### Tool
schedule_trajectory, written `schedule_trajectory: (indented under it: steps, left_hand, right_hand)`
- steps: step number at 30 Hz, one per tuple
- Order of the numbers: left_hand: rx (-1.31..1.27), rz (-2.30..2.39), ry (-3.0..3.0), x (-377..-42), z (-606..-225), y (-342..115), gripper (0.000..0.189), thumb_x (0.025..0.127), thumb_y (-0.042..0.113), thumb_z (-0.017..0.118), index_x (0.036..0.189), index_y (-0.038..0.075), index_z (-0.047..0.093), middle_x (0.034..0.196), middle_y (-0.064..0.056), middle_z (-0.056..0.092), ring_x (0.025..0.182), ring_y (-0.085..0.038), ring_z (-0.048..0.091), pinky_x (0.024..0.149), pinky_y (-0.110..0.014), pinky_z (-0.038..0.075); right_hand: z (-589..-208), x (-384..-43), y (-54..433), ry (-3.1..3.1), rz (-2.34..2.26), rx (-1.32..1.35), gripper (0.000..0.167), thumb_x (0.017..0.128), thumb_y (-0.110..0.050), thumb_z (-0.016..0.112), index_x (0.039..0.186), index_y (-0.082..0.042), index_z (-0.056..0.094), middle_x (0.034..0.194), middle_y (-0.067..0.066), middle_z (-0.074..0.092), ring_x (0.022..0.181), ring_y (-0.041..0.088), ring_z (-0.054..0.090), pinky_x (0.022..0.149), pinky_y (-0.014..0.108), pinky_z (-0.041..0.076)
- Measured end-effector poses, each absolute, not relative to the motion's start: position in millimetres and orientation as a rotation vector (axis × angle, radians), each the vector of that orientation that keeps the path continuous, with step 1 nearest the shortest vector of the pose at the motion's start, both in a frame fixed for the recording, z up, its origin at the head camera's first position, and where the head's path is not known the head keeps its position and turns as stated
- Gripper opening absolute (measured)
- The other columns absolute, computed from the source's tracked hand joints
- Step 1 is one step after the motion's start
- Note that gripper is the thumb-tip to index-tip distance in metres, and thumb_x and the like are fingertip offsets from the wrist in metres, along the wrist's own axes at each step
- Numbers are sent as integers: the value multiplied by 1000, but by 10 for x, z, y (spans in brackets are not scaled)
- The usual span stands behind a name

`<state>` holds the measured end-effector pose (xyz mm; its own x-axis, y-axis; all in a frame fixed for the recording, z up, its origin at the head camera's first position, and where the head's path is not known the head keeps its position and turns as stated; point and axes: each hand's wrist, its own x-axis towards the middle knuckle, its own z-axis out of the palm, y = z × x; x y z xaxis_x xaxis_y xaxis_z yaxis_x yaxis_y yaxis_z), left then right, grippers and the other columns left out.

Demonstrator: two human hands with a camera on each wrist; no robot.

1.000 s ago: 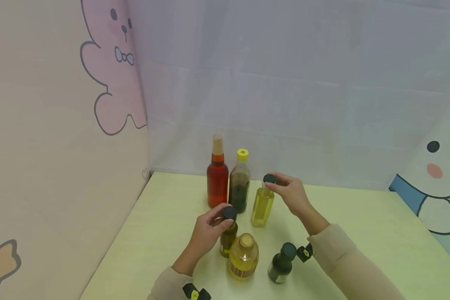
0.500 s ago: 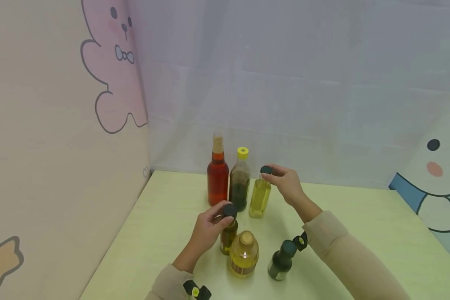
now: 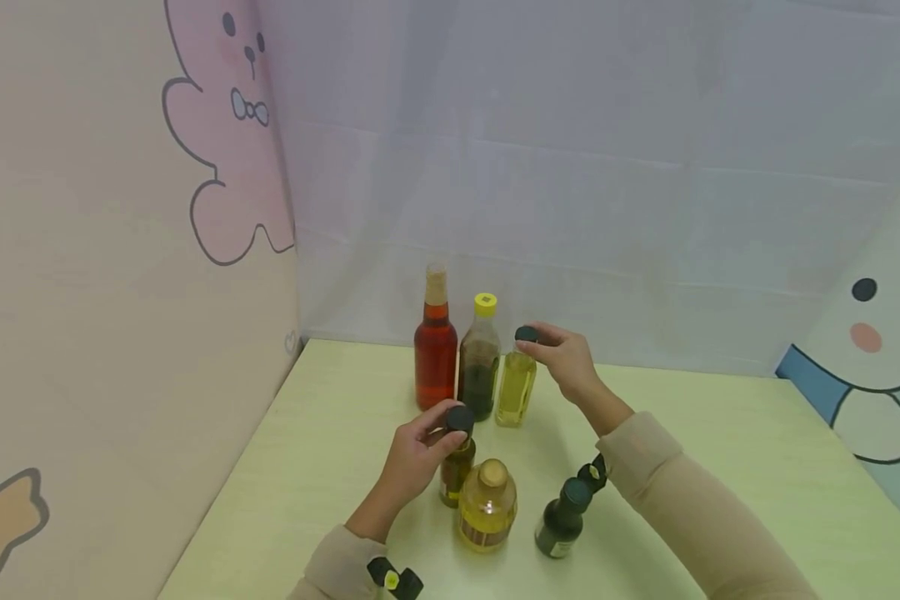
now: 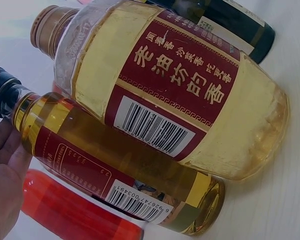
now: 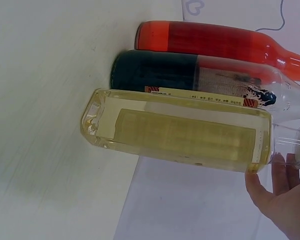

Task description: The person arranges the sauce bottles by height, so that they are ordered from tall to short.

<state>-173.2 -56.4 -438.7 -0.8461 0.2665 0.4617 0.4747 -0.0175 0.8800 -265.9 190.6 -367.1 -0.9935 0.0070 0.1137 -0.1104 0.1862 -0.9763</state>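
- A person's right hand [image 3: 566, 358] pinches the dark cap [image 3: 527, 333] of a square-sided bottle [image 3: 516, 387] of pale yellow liquid, near the rear of a pale table [image 3: 330, 433]; whether its base touches down is hard to tell.
- The left hand [image 3: 412, 458] curls thumb and fingers about the black cap [image 3: 460, 418] of a slim amber bottle [image 3: 457, 471], close beside a broad bottle [image 3: 487, 517] of golden liquid.
- Well filled, the square-sided bottle likely feels weighty and stiff, its smooth walls apt to slip; if glass, it could break in a knock. A grip at cap and neck probably lets it swing; the flat sides should offer a steadier hold.
- The amber bottle looks similarly rigid, its narrow neck the natural place to take it.
- Compared with a second ago, the right hand and its bottle sit farther back and closer to the yellow-capped bottle [image 3: 479, 367], while the left hand stays put and the red bottle [image 3: 435, 362] stands unmoved.
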Motion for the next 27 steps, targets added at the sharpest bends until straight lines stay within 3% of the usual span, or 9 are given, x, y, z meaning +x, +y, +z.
schedule_trajectory:
  steps: [7,27]
  left_hand:
    - [-792,-1982,-2090,-1732,-4409,-562,33,91,4,68,124,2,62,116,-16,64,109,-30,61,91,-33,49]
    - [-780,-1985,-2099,-1723,-4394,-553,34,91,5,69,124,3,63,118,-15,64,111,-29,61,90,-33,50]
  right_hand:
    - [-3668,-2697,1908,-2386,1937,102,45,89,-9,72,130,4,59,120,21,61,109,27,59,89,32,51]
    - [-3670,-2758,1880,-2340,1911,99,44,87,-8,75,126,6,61,107,13,67,95,15,61,83,25,52]
